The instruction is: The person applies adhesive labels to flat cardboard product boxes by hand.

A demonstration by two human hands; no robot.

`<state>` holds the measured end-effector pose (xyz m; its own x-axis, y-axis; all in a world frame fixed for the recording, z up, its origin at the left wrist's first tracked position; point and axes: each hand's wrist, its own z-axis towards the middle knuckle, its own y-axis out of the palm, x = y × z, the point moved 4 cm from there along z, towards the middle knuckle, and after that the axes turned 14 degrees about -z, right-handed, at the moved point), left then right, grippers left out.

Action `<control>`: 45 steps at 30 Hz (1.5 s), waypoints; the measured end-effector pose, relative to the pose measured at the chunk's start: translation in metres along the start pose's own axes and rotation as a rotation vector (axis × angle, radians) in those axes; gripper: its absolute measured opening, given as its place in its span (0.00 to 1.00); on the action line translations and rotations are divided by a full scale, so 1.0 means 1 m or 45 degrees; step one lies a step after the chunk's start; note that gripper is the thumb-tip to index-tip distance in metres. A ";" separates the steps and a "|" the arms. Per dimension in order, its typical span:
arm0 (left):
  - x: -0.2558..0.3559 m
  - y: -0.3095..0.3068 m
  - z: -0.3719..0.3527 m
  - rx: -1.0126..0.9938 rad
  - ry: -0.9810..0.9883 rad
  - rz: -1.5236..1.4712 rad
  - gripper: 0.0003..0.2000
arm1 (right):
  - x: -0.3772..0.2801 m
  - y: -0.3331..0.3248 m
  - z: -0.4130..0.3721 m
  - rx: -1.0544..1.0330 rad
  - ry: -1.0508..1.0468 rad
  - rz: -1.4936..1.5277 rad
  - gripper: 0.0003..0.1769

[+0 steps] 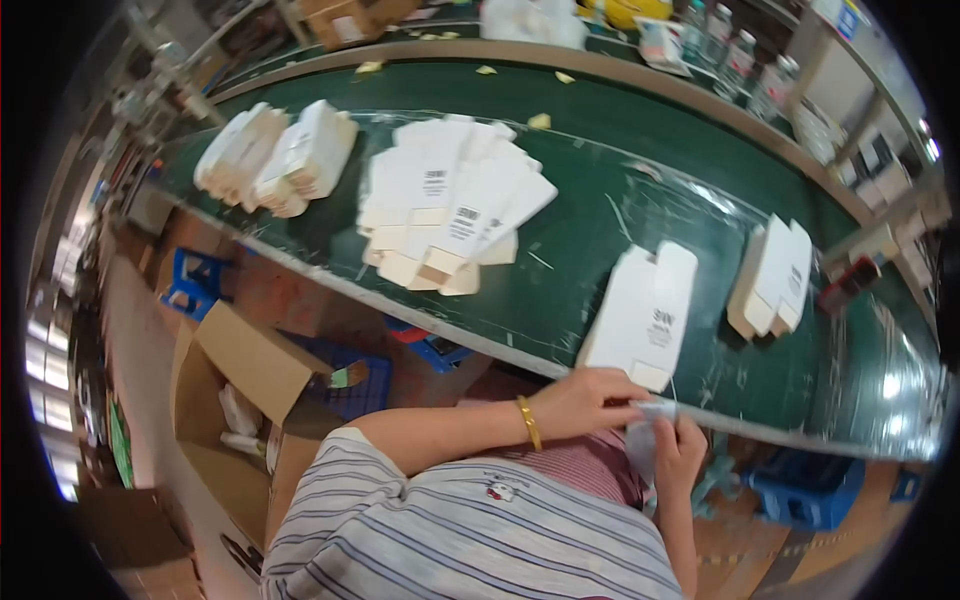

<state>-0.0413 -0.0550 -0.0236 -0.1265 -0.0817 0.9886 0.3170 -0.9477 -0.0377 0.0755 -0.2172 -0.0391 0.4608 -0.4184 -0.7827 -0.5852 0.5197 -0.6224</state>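
At the table's front edge, my left hand has its fingers closed on a small pale, thin piece that looks like plastic film. My right hand pinches the same piece from the other side, and part of it hangs down between the hands. Whether it is a bag or a loose sheet cannot be made out. Just beyond my hands lies a stack of flat white cartons with black print. To its left, more flat cartons are fanned out in an overlapping pile.
Bundled cartons lie at the far left of the green table, and another bundle is at the right. Bottles stand on the back shelf. An open cardboard box and blue stools are below table height.
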 end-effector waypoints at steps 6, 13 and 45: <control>0.004 -0.001 0.009 0.016 -0.397 -0.330 0.11 | -0.019 0.001 0.008 -0.256 0.187 0.205 0.15; 0.002 0.002 0.015 -0.060 -0.287 -0.172 0.14 | -0.005 0.002 0.014 -0.143 -0.103 0.193 0.12; 0.002 0.002 0.009 0.068 0.204 0.060 0.08 | -0.008 0.006 0.008 0.124 -0.015 0.053 0.05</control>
<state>-0.0327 -0.0545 -0.0205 -0.2575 -0.1778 0.9498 0.3748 -0.9244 -0.0715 0.0731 -0.2048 -0.0368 0.4455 -0.3868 -0.8074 -0.5365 0.6066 -0.5866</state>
